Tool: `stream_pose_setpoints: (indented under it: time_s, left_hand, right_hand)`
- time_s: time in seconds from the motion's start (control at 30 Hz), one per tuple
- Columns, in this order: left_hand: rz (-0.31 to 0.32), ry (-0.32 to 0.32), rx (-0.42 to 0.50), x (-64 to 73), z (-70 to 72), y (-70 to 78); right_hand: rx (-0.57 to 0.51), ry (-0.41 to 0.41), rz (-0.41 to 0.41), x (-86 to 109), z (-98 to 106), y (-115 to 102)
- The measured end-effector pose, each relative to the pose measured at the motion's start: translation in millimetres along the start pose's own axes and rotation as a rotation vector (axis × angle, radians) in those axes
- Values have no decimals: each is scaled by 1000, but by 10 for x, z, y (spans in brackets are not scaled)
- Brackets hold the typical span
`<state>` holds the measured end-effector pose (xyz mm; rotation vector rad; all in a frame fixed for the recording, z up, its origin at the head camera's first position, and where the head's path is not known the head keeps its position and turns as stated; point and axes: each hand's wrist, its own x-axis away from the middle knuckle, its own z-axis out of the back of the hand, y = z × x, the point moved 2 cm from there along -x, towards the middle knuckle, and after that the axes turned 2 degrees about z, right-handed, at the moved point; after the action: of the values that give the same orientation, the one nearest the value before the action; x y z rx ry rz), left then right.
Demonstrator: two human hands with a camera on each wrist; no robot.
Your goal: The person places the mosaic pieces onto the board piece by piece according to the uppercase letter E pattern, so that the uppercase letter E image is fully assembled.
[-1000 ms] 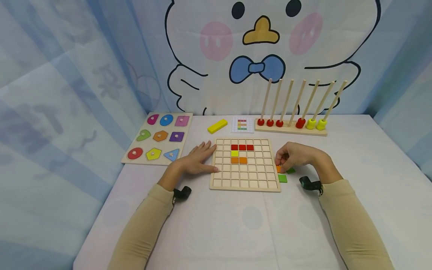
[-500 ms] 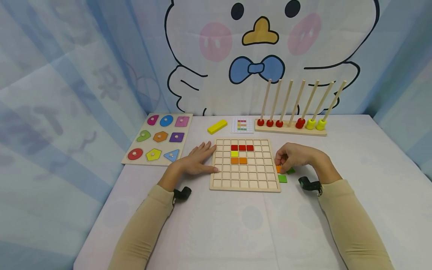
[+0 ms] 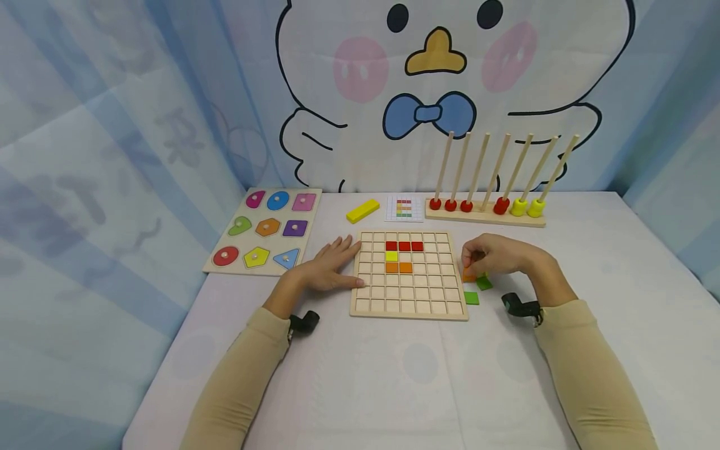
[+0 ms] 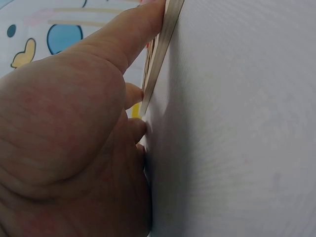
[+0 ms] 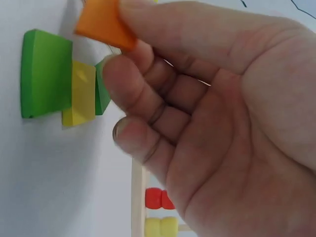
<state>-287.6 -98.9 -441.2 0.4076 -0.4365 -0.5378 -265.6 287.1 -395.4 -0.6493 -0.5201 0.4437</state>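
Thumb and fingers of my right hand [image 3: 497, 253] pinch an orange square tile [image 5: 103, 22], just off the table at the right side of a wooden grid board [image 3: 430, 292]. Beneath and beside that hand lie a green tile [image 3: 484, 282], a second green tile [image 3: 471, 298] and, seen in the right wrist view, a yellow tile [image 5: 83, 94]. My left hand [image 3: 326, 265] rests against the board's left edge, fingers spread and thumb on the frame. Red tiles [image 3: 404, 246], a yellow square [image 3: 391, 256] and two orange squares [image 3: 399, 267] sit in the grid's cells.
Behind the board are a yellow block [image 3: 362, 211], a pattern card [image 3: 404, 209] and a peg stand [image 3: 485, 215] with red and yellow beads on upright rods. A shape puzzle board [image 3: 261, 244] lies at the left. A printed curtain hangs behind the table.
My right hand has lifted the orange tile slightly and drawn a little up and to the right, uncovering more of the green tile beside it. The left hand stays in place.
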Motion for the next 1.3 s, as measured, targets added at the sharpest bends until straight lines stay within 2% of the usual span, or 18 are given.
stream_pose_setpoints:
  time_s: [0.23, 0.37, 0.57, 0.87, 1.03, 1.3]
  left_hand:
    - [0, 1, -1, -2, -5, -11]
    - [0, 6, -7, -6, -8, -11]
    - [2, 8, -4, -7, -5, 0]
    - [-5, 5, 5, -6, -2, -4]
    - [-8, 4, 5, -12, -3, -8]
    - [-9, 7, 9, -12, 0, -10]
  right_hand:
    - [-129, 177, 69, -37, 20, -35]
    - [-168, 248, 94, -72, 2, -56]
    - [-222, 301, 127, -122, -32, -72]
    - [-383, 311, 167, -184, -66, -170]
    - [-385, 324, 183, -210, -98, -227]
    - [-316, 425, 159, -321, -185, -293]
